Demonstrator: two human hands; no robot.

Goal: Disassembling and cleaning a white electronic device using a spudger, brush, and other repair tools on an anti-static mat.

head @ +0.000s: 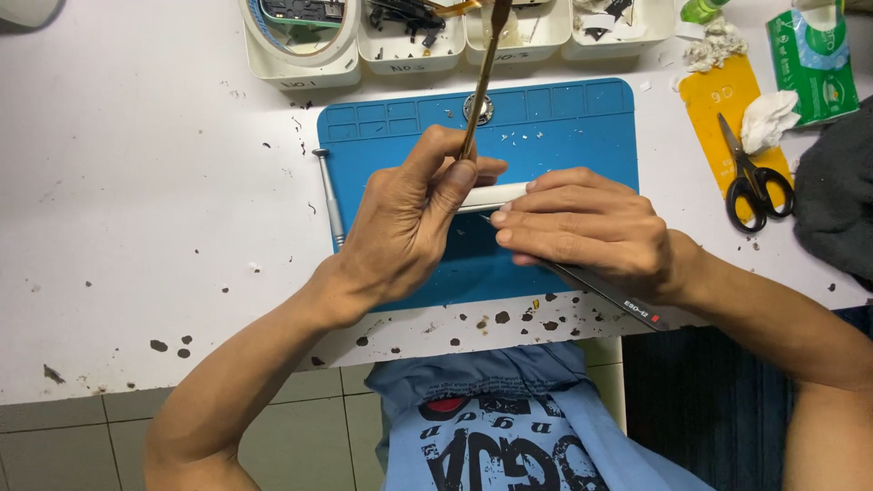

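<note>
My left hand (405, 223) grips a thin brass-coloured tool (482, 82) that stands nearly upright, its lower end hidden behind my fingers. My right hand (582, 227) rests on a flat white device (496, 195), of which only one edge shows between the two hands. Black tweezers (605, 293) stick out from under my right palm toward the table's near edge. Both hands work over a blue work mat (546, 136).
A small screwdriver (329, 195) lies at the mat's left edge. White trays with parts (409, 55) and a tape roll (300, 41) line the back. Black scissors (750, 177) rest on a yellow card (718, 95), with tissue (768, 118), a green packet (814, 59) and dark cloth (841, 195) at right.
</note>
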